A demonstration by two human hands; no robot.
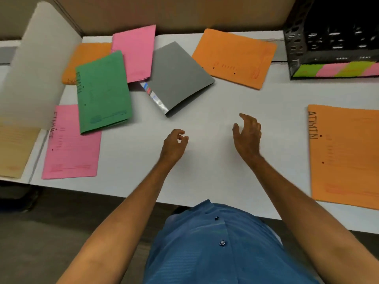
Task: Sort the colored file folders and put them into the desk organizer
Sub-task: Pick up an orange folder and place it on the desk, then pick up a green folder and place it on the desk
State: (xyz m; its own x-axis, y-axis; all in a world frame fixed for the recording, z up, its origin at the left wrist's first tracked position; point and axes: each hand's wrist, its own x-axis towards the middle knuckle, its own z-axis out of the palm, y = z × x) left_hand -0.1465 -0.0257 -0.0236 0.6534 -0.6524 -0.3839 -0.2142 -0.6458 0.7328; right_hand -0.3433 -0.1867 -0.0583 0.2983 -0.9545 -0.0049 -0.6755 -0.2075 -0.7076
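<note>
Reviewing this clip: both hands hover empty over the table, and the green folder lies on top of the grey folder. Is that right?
Not quite. In the head view the green folder lies on the orange folder and the lower pink folder, apart from the grey folder. The rest holds: the left hand and right hand hover empty over the table.

Blue shirt (205, 242) — faintly ribbed, perhaps — dark buttons (222, 242), forearms bare.
</note>
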